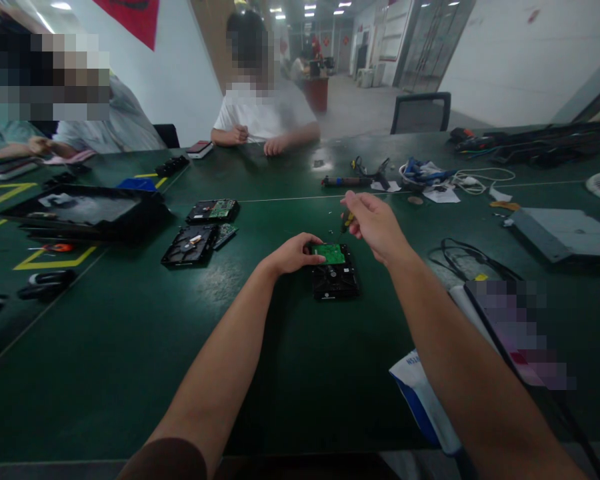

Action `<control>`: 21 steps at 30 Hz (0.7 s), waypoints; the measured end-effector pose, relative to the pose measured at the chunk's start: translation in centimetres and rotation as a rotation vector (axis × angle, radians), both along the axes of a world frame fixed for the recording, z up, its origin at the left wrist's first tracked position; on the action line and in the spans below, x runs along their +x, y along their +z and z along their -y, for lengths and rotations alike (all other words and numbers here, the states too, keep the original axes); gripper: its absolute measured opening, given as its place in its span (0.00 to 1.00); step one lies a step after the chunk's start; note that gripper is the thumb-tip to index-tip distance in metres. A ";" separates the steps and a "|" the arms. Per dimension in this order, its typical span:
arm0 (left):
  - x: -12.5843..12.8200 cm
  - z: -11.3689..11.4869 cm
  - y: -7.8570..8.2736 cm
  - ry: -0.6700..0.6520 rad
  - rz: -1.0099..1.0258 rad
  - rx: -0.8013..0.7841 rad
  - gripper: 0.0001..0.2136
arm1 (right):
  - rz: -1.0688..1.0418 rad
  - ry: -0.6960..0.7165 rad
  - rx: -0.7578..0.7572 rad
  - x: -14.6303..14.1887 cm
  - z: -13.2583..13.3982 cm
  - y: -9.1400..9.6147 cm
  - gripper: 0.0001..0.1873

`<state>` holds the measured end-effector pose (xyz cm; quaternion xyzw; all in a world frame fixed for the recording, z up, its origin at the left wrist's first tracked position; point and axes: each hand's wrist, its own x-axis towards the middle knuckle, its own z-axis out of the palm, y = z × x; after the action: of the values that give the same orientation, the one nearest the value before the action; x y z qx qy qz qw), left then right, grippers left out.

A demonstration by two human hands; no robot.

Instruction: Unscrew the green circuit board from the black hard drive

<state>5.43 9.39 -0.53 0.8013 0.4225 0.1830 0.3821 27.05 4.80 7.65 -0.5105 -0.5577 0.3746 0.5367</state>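
Note:
A black hard drive lies in the middle of the green table, its green circuit board facing up. My left hand rests against the drive's left far corner, fingers curled on its edge. Above the drive's far side my right hand pinches a small screwdriver with a yellow and black handle, tip pointing down towards the board.
Two more opened drives lie to the left, next to a black tray. Tools and cables sit further back, a grey panel and black cable at right. Two people sit across and at left.

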 end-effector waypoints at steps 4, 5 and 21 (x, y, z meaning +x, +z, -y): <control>0.0 -0.1 -0.1 0.000 0.002 0.022 0.28 | -0.010 0.018 -0.046 -0.1 -0.1 -0.1 0.26; 0.0 -0.1 -0.1 0.000 -0.001 0.028 0.28 | -0.039 0.029 -0.061 -0.1 -0.1 0.0 0.26; 0.0 -0.2 -0.3 -0.014 0.008 0.040 0.26 | 0.020 0.089 -0.062 -0.2 0.2 0.2 0.26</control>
<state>5.41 9.59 -0.83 0.8110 0.4116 0.1919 0.3687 26.80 4.56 7.85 -0.5055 -0.5732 0.4100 0.4977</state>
